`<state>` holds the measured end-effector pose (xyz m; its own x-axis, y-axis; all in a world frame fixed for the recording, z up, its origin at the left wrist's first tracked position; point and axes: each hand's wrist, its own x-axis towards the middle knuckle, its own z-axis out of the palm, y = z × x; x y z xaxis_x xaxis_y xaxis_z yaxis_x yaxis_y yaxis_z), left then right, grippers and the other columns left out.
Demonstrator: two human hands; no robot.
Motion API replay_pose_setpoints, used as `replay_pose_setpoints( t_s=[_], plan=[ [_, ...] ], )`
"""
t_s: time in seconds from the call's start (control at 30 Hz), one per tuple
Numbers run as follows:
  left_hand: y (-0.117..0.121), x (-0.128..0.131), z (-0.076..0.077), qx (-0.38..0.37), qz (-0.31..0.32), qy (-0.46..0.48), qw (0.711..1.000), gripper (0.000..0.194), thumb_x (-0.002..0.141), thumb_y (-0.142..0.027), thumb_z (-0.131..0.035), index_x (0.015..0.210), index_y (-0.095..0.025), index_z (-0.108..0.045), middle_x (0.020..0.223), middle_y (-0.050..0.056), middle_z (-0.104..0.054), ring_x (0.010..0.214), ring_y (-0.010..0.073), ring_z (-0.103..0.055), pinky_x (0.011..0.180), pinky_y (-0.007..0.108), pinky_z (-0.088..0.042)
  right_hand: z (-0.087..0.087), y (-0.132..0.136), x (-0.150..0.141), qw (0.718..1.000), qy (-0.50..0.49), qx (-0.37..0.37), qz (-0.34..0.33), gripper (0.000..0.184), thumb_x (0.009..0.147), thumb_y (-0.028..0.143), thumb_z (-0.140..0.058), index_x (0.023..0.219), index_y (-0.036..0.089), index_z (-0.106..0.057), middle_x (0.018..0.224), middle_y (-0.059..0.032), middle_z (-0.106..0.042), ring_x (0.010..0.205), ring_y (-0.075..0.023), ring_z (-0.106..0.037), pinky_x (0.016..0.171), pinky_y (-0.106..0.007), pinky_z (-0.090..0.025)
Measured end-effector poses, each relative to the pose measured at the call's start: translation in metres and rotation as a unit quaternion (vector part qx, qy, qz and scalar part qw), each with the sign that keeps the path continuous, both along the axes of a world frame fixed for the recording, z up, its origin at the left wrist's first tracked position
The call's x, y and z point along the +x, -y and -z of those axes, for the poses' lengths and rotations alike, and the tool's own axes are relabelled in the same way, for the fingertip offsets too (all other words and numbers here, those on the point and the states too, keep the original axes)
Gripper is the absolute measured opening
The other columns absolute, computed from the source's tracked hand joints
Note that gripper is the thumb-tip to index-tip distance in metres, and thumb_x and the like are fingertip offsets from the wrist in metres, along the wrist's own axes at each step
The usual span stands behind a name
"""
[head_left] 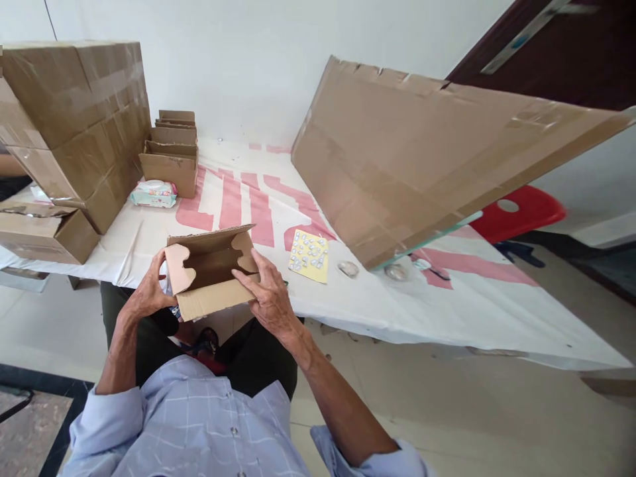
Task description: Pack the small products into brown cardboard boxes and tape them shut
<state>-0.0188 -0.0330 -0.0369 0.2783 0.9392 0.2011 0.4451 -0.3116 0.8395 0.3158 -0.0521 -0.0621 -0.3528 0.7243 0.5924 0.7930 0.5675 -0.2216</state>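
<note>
A small open cardboard box (213, 301) is held over my lap at the table's front edge, its mouth tilted up toward me. Inside, it looks brown and bare as far as I can see. My left hand (149, 291) grips the box's left end, thumb low and fingers round the side by a notched end flap (179, 268). My right hand (271, 295) holds the right end, with a finger reaching over the rim onto the right flap. A yellow card (309, 257) bearing several small silvery pieces lies on the table to the right of the box.
Stacked taped cartons (74, 119) stand at the left, above an open carton (47, 232). Several small open boxes (171, 169) line up behind a wipes pack (154, 193). A large cardboard panel (422, 159) leans at the right, near a red chair (521, 212). Another person's arm (12, 165) shows far left.
</note>
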Motion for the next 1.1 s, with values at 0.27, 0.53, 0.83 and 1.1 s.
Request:
replay_pose_setpoints(
  t_s=[0.27, 0.53, 0.83, 1.1],
  plan=[
    [0.009, -0.006, 0.003, 0.024, -0.01, -0.014, 1.0, 0.126, 0.069, -0.034, -0.095, 0.173, -0.032, -0.023, 0.171, 0.017, -0.039, 0.156, 0.0426, -0.046, 0.121, 0.061, -0.052, -0.001, -0.004, -0.005, 1.0, -0.004, -0.018, 0.017, 0.065, 0.082, -0.004, -0.06, 0.139, 0.024, -0.076, 0.176, -0.0142, -0.042, 0.156, -0.0376, -0.051, 0.12, -0.062, -0.054],
    [0.014, -0.009, 0.013, 0.034, 0.001, 0.005, 0.999, 0.122, 0.072, -0.029, -0.092, 0.173, -0.034, -0.024, 0.174, 0.015, -0.037, 0.159, 0.0408, -0.043, 0.119, 0.057, -0.056, -0.002, -0.007, 0.01, 0.992, -0.114, -0.032, -0.038, 0.047, 0.094, 0.009, -0.063, 0.135, 0.027, -0.078, 0.158, -0.0117, -0.063, 0.142, -0.029, -0.065, 0.118, -0.05, -0.059],
    [-0.051, -0.04, 0.021, 0.018, -0.137, 0.039, 0.99, 0.112, 0.068, -0.039, -0.09, 0.166, -0.025, -0.038, 0.167, 0.02, -0.049, 0.148, 0.0412, -0.057, 0.103, 0.051, -0.063, -0.003, -0.074, -0.04, 0.993, -0.104, -0.046, -0.021, 0.031, 0.099, 0.016, -0.066, 0.12, 0.027, -0.086, 0.144, -0.013, -0.071, 0.131, -0.031, -0.068, 0.115, -0.053, -0.058],
    [-0.071, -0.012, 0.041, -0.017, -0.32, -0.004, 0.947, 0.032, 0.081, -0.039, -0.077, 0.106, -0.021, -0.068, 0.103, 0.009, -0.077, 0.093, 0.0273, -0.074, 0.091, 0.043, -0.06, -0.021, -0.157, -0.155, 0.992, -0.088, -0.092, 0.021, 0.038, 0.1, 0.012, -0.06, 0.131, 0.021, -0.081, 0.147, -0.0151, -0.067, 0.139, -0.031, -0.06, 0.122, -0.05, -0.051]
  ],
)
